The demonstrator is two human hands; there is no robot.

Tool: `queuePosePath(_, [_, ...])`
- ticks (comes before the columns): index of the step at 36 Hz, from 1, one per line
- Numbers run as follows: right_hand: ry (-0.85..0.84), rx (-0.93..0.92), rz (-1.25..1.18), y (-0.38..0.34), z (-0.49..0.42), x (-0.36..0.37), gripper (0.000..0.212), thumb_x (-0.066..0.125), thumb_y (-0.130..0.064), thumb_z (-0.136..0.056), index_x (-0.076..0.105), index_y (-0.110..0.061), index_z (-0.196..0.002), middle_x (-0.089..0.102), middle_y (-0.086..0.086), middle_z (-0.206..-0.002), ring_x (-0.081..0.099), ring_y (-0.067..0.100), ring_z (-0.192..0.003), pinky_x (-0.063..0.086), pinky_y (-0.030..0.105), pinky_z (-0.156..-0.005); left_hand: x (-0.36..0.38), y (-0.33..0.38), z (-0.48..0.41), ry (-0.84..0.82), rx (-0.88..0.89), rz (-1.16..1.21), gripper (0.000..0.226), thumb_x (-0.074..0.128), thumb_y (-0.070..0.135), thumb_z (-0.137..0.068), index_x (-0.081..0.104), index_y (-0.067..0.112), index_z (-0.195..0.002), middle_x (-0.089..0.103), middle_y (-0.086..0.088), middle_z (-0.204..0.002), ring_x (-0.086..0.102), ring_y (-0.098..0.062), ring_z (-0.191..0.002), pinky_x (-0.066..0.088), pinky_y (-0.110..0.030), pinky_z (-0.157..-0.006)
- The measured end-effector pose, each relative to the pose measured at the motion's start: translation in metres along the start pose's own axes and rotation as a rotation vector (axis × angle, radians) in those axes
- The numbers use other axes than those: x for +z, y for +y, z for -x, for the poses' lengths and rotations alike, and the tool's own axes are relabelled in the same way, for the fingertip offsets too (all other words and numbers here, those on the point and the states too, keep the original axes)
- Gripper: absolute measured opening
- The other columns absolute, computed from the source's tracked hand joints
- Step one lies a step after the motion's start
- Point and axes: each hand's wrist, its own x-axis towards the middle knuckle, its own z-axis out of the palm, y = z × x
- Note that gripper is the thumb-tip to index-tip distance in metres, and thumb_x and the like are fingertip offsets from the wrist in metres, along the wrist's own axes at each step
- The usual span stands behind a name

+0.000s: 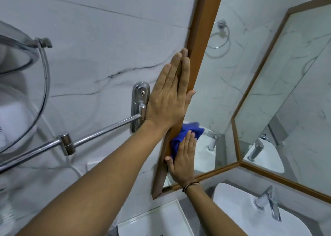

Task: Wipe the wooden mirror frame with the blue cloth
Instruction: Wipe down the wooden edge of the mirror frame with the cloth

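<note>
The wooden mirror frame (pixel 202 38) runs up the white marble wall, its left side bar slanting from the lower corner to the top of the view. My left hand (pixel 170 96) lies flat and open against that bar's outer edge, fingers pointing up, holding nothing. Lower on the same bar, my right hand (pixel 184 157) presses the crumpled blue cloth (pixel 186 133) against the frame's inner edge and the glass. The cloth bunches out above my fingers.
A chrome swing-arm bracket (pixel 140 107) and its rod (pixel 71 141) stick out of the wall just left of my left hand, carrying a round shaving mirror (pixel 19 56). Below are a white basin (pixel 250 218) with a chrome tap (pixel 268 203) and a white tray (pixel 155 219).
</note>
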Motion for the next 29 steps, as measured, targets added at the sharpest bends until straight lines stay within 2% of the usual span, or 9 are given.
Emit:
queuePosePath(2, [-0.082,-0.028,0.034,0.008,0.029,0.000,0.092,0.019,-0.072,-0.109,-0.010,-0.012,-0.172,-0.015,0.006,-0.182,-0.009,0.030,-0.169,0.008,0.053,-0.135,0.006,0.005,0.029,-0.033,0.008,0.000,0.077,0.029,0.044,-0.123,-0.004,-0.008,-0.170,0.009,-0.025,-0.182,0.001,-0.032,-0.172,0.003,-0.043,-0.141])
queuePosePath(4, [-0.084,-0.078,0.075,0.016,0.031,-0.003,0.087,0.017,-0.068,-0.111,-0.011,-0.014,-0.172,-0.016,0.004,-0.182,-0.010,0.027,-0.169,0.003,0.046,-0.136,0.012,0.009,0.057,-0.075,0.022,-0.021,0.082,0.032,0.047,-0.123,-0.006,-0.008,-0.170,0.001,-0.025,-0.182,-0.009,-0.031,-0.170,-0.002,-0.043,-0.141])
queuePosePath(8, [0.001,-0.225,0.159,0.035,-0.006,-0.015,0.074,0.011,-0.057,-0.115,-0.006,-0.015,-0.173,-0.011,0.003,-0.183,-0.006,0.024,-0.169,-0.002,0.044,-0.137,0.024,0.010,0.076,-0.045,0.046,-0.066,0.084,0.034,0.046,-0.122,-0.004,-0.011,-0.170,-0.008,-0.027,-0.179,-0.003,-0.034,-0.170,0.001,-0.044,-0.141])
queuePosePath(11, [0.050,-0.232,0.152,0.039,-0.022,-0.015,0.070,0.012,-0.053,-0.116,-0.003,-0.016,-0.174,-0.010,0.003,-0.183,-0.006,0.025,-0.169,-0.001,0.048,-0.137,0.024,0.011,0.075,-0.032,0.035,-0.059,0.085,0.032,0.046,-0.122,-0.009,-0.011,-0.169,-0.009,-0.026,-0.178,0.000,-0.033,-0.170,0.005,-0.044,-0.140])
queuePosePath(14, [0.069,-0.155,0.095,0.035,0.001,0.015,0.070,0.013,-0.053,-0.116,-0.004,-0.015,-0.174,-0.013,0.005,-0.182,-0.010,0.029,-0.169,-0.004,0.049,-0.136,0.027,0.012,0.077,-0.031,0.035,-0.057,0.082,0.032,0.044,-0.122,-0.003,-0.013,-0.169,-0.005,-0.025,-0.179,0.002,-0.032,-0.169,0.006,-0.043,-0.140])
queuePosePath(17, [-0.047,-0.074,0.114,0.038,0.058,0.041,0.070,0.015,-0.050,-0.117,-0.001,-0.011,-0.173,-0.017,0.009,-0.181,-0.014,0.032,-0.168,-0.007,0.049,-0.136,0.027,0.012,0.078,-0.027,0.034,-0.022,0.074,0.032,0.043,-0.122,0.015,-0.012,-0.169,0.014,-0.024,-0.181,0.014,-0.032,-0.170,0.009,-0.043,-0.140])
queuePosePath(21, [-0.132,-0.045,0.177,0.041,0.101,0.055,0.071,0.016,-0.051,-0.117,0.009,-0.006,-0.172,-0.018,0.010,-0.181,-0.015,0.034,-0.167,-0.007,0.048,-0.135,0.026,0.012,0.078,-0.023,0.035,-0.051,0.072,0.036,0.042,-0.121,0.018,-0.010,-0.168,0.025,-0.026,-0.178,0.024,-0.034,-0.167,0.010,-0.043,-0.140])
queuePosePath(27, [0.182,-0.050,0.017,0.019,-0.005,0.024,0.075,0.007,-0.059,-0.113,-0.003,-0.016,-0.173,-0.013,0.002,-0.182,-0.011,0.027,-0.169,-0.004,0.049,-0.136,0.025,0.013,0.075,-0.008,0.024,-0.048,0.069,0.034,0.041,-0.121,0.022,-0.010,-0.165,0.036,-0.027,-0.175,0.034,-0.035,-0.165,0.016,-0.043,-0.139])
queuePosePath(29, [0.218,-0.034,-0.028,0.013,-0.018,0.019,0.077,0.005,-0.061,-0.112,-0.005,-0.017,-0.174,-0.012,0.000,-0.182,-0.009,0.025,-0.169,-0.003,0.048,-0.136,0.024,0.014,0.075,-0.023,0.022,-0.042,0.069,0.033,0.042,-0.121,0.021,-0.010,-0.165,0.035,-0.026,-0.175,0.034,-0.035,-0.165,0.018,-0.043,-0.138])
